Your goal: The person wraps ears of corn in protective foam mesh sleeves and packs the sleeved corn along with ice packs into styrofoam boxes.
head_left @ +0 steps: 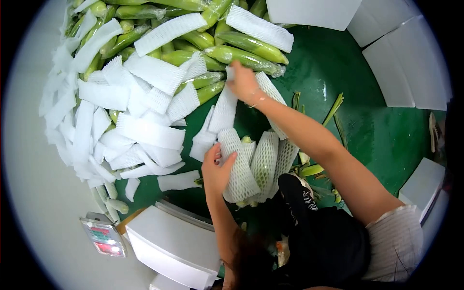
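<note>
My right hand (243, 86) is closed at the top end of a white foam net sleeve (224, 108), close to the wrapped corn cobs. My left hand (217, 169) has its thumb and fingers apart, against the left side of a net-covered cob (238, 169). More cobs in foam nets (265, 166) stand close together beside it, in front of my body. Corn cobs in clear film (246, 58) lie just above my right hand. Loose flat foam sleeves (150, 130) are heaped over cobs on the left.
White boxes (391, 63) stand at the upper right, with another white box (174, 241) at the lower left. A scale with a lit display (104, 237) is beside that box. Husk scraps (333, 108) lie on the green surface (309, 63).
</note>
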Motion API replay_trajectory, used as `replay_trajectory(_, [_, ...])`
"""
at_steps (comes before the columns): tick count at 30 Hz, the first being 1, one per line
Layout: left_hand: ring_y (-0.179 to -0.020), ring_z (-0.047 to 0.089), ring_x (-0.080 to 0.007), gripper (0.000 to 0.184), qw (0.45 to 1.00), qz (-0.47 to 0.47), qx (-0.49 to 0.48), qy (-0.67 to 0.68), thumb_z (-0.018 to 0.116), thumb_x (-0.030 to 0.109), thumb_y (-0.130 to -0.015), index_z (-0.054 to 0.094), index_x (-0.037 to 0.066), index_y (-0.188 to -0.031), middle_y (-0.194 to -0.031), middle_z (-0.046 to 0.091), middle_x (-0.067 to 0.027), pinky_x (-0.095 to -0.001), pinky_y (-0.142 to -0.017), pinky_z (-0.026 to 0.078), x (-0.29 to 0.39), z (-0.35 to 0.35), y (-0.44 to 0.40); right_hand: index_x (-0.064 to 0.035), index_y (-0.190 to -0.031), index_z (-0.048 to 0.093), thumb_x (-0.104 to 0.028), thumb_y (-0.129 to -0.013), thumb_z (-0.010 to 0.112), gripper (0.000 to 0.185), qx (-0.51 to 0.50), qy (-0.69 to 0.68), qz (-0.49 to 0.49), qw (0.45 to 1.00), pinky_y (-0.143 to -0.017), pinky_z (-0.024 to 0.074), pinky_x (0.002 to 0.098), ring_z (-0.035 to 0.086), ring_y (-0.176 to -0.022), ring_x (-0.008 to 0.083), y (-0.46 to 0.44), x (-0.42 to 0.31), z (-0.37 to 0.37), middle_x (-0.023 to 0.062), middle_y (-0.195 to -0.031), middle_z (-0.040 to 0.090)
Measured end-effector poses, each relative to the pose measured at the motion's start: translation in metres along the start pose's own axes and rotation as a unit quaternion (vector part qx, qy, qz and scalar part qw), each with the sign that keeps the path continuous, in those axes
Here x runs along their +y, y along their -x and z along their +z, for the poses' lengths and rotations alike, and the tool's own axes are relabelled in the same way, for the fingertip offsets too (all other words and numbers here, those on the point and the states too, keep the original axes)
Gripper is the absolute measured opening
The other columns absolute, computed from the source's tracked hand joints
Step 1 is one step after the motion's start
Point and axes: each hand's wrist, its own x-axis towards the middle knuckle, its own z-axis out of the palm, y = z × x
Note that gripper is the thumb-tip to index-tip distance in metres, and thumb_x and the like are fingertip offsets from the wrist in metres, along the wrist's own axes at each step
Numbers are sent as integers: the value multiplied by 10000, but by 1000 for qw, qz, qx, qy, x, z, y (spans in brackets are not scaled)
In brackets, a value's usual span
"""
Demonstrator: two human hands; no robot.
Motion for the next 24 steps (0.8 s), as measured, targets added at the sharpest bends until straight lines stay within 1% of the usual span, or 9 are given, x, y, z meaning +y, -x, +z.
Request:
replay_trajectory(3, [-837, 574, -164, 371, 998, 54, -24, 13, 678, 166, -807, 574, -1, -1122, -940, 622, -83, -278, -721, 457, -25, -24, -26, -24, -1099, 481, -124, -804, 644, 351, 42, -334, 99, 936, -733, 517, 355, 643, -776, 241, 11, 4, -83, 149, -849, 634])
replay_trajectory(7, [-855, 569, -117, 282, 962, 132, 46, 236, 505, 154, -943, 561, -27, -1151, -994, 618, -71, -266, -733, 467, 52, 10, -67, -45, -1072, 562, -133, -887, 586, 206, -193, -729, 231, 615, -835, 493, 302, 606, -927, 143, 22, 29, -99, 47, -1017, 624])
replay_trajectory(12, [-904, 524, -117, 227, 848, 92, -131, 505, 516, 170, -937, 541, -19, -1060, -990, 577, -60, -231, -803, 415, 93, 97, -138, -56, -816, 612, -138, -834, 634, 86, -75, -556, 91, 823, -719, 457, 262, 553, -810, 101, 19, 52, -55, 21, -840, 612])
replay_trajectory(13, [-893, 519, -125, 193, 812, 100, -121, 562, 522, 149, -930, 522, -9, -1042, -984, 562, -60, -250, -799, 417, 105, 110, -142, -43, -839, 597, -146, -832, 623, 106, 33, -318, -76, 944, -699, 467, 258, 561, -797, 108, 11, 61, -54, 38, -845, 603])
replay_trajectory(14, [-881, 513, -133, 164, 771, 107, -111, 617, 528, 129, -923, 503, 1, -1023, -978, 547, -59, -269, -795, 420, 118, 119, -148, -26, -900, 574, -175, -878, 572, 151, -31, -684, 63, 726, -696, 474, 268, 579, -800, 143, 9, 74, -59, 64, -871, 609])
replay_trajectory(16, [-946, 547, -230, 191, 750, 84, -47, 654, 526, 55, -897, 447, -24, -1052, -1025, 558, -144, -365, -827, 448, 125, 140, -169, -7, -966, 548, -181, -913, 524, 183, 42, -661, 203, 721, -718, 488, 287, 595, -821, 165, -18, 82, -77, 76, -891, 608])
replay_trajectory(18, [-843, 572, -261, 273, 935, 183, 181, 246, 601, 156, -861, 425, -3, -996, -936, 568, -180, -353, -736, 462, 122, 157, -191, 26, -981, 561, -205, -903, 546, 244, -28, -641, 286, 711, -685, 508, 302, 606, -727, 155, -25, 93, -94, 63, -863, 618])
replay_trajectory(21, [-825, 625, -372, 643, 952, 47, 256, 158, 690, 342, -777, 349, -89, -1111, -932, 605, -273, -411, -709, 483, 122, 177, -189, 53, -786, 616, -268, -818, 622, 323, -29, -257, 152, 954, -596, 508, 378, 629, -601, 249, -15, 119, -85, 142, -705, 652])
replay_trajectory(24, [-812, 632, -370, 726, 972, -103, 197, 81, 651, 446, -794, 414, -162, -1113, -914, 620, -267, -403, -722, 487, 116, 179, -203, 41, -836, 618, -299, -783, 640, 345, -55, -76, 62, 994, -646, 493, 407, 614, -751, 394, 9, 112, -73, 248, -795, 613])
